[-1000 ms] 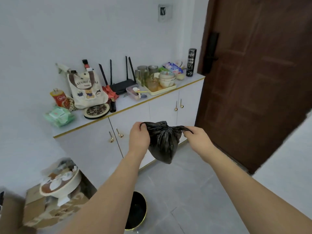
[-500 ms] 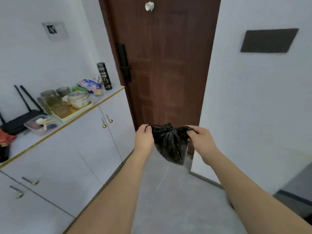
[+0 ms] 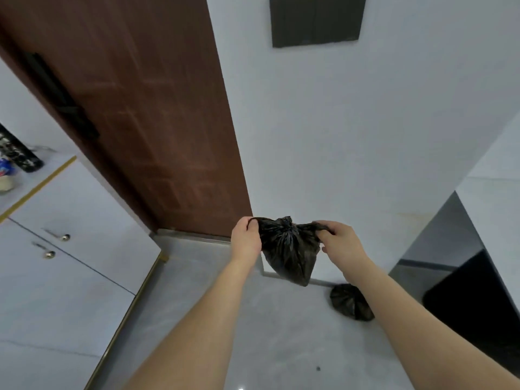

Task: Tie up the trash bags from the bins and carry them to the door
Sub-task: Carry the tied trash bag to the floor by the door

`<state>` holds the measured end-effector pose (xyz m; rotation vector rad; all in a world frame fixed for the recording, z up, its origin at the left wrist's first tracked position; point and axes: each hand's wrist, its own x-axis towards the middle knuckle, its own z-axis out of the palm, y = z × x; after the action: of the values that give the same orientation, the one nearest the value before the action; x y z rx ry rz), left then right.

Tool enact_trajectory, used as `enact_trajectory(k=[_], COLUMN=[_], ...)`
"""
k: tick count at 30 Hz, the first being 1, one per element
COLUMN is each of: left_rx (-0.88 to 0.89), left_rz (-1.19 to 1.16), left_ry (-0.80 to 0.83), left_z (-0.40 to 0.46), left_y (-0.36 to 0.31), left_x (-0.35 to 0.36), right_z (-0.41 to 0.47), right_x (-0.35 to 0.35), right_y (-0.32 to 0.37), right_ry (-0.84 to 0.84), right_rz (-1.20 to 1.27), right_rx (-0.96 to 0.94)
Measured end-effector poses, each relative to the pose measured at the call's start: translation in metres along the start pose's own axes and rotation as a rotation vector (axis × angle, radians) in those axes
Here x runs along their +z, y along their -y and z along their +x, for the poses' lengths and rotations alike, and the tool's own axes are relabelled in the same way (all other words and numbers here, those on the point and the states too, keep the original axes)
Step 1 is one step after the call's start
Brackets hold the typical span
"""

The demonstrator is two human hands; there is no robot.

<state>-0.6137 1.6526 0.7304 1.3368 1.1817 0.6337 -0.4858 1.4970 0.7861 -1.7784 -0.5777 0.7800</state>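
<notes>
both hands fingers pinching black bag ears; brown door; grey floor, possibly tiled.

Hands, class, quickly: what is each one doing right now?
Left hand: closed, pinching one ear of the black trash bag.
Right hand: closed, pinching the bag's other ear.

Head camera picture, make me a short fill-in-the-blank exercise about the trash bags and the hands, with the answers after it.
1. The left hand and right hand hold a knotted trash bag whose colour is ____.
2. A second tied bag lies on the ____.
3. The tall panel left of the held bag is a brown ____.
4. The number of hands gripping the held bag is ____.

Missing words: black; floor; door; two
</notes>
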Motion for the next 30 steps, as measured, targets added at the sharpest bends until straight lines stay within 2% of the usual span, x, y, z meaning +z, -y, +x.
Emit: enact_trajectory(k=[4, 7, 11, 18, 22, 26, 30], left_rx=[-0.064, -0.134, -0.202, -0.2, -0.228, -0.233, -0.249], left_rz=[-0.01, -0.02, 0.033, 0.104, 0.122, 0.112, 0.109], left_ry=[-0.008, -0.001, -0.005, 0.051, 0.077, 0.064, 0.06], left_z=[0.032, 0.071, 0.139, 0.235, 0.272, 0.307, 0.331], left_y=[0.028, 0.095, 0.229, 0.483, 0.601, 0.679, 0.71], left_x=[0.062, 0.102, 0.16, 0.266, 0.314, 0.347, 0.364], right_z=[0.071, 0.125, 0.198, 0.308, 0.349, 0.383, 0.407], right_x=[-0.026, -0.026, -0.006, 0.023, 0.033, 0.042, 0.042], right_y=[-0.061, -0.132, -0.271, -0.558, -0.686, -0.764, -0.792], right_ry=[0.062, 0.093, 0.123, 0.083, 0.063, 0.055, -0.019], right_rz=[-0.099, -0.176, -0.238, -0.323, -0.331, -0.33, -0.334], right_rx=[0.05, 0.127, 0.214, 0.295, 0.323, 0.335, 0.345])
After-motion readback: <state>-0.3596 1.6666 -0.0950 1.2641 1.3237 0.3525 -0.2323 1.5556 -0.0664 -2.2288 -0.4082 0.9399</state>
